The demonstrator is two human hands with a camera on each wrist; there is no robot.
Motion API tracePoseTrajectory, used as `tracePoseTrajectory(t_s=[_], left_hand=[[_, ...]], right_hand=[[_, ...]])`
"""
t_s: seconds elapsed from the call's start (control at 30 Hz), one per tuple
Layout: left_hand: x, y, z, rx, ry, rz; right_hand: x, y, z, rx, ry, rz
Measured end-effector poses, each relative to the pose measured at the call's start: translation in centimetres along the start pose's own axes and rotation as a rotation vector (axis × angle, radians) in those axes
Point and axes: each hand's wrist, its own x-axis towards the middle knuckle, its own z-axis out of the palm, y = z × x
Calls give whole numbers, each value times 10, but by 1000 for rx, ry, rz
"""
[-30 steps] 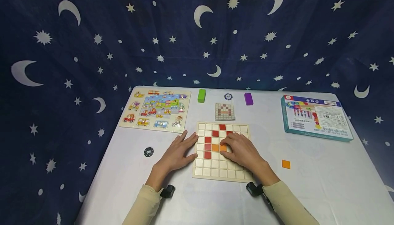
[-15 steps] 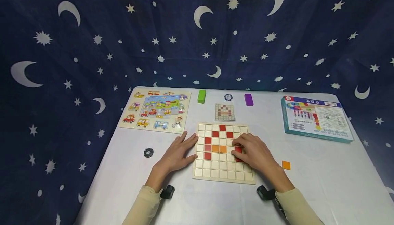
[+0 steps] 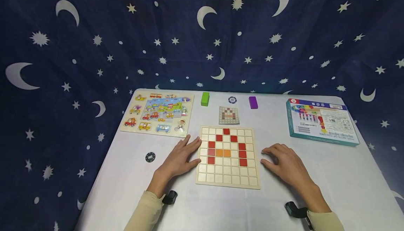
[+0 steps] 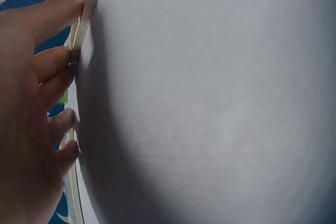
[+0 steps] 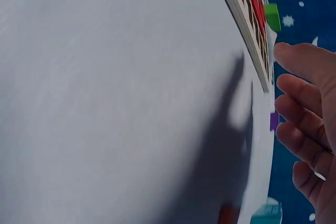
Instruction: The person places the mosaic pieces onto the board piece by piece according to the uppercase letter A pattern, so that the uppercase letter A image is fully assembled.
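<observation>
A square wooden grid board (image 3: 218, 178) lies flat on the table, with red tiles (image 3: 226, 131) set in an arch and two orange tiles (image 3: 226, 153) side by side within it. My left hand (image 3: 178, 157) rests with fingertips and thumb against the board's left edge, fingers extended; the left wrist view shows the thumb (image 4: 65, 11) at the board's side. Off the right edge, my right hand (image 3: 287, 162) hovers with thumb and fingers apart and nothing between them. A loose orange tile (image 5: 227, 214) shows low in the right wrist view; in the head view the hand covers it.
Behind the board lies a small pattern card (image 3: 229, 115). A green block (image 3: 205, 99), a patterned chip (image 3: 232, 100) and a purple block (image 3: 253, 102) stand farther back. A picture puzzle (image 3: 151, 128) and black chip (image 3: 150, 157) are left; a teal box (image 3: 322, 122) is right.
My right hand has moved from the orange tiles rightward off the board, uncovering the red tiles on that side, and now hides the loose orange tile. My left hand stays at the edge.
</observation>
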Motion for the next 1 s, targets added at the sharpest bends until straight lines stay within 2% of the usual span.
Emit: tracePoseTrajectory(t_s=[0.17, 0.43, 0.77, 1.0], left_hand=[[-1, 0, -1, -4, -3, 10], [-1, 1, -2, 3, -5, 5], [-1, 1, -1, 9, 0, 8], [-1, 1, -1, 11, -3, 6]], right_hand=[[-10, 11, -5, -12, 15, 21], [-26, 26, -15, -26, -48, 96], [-52, 48, -23, -32, -41, 116], [-60, 58, -24, -23, -66, 169]])
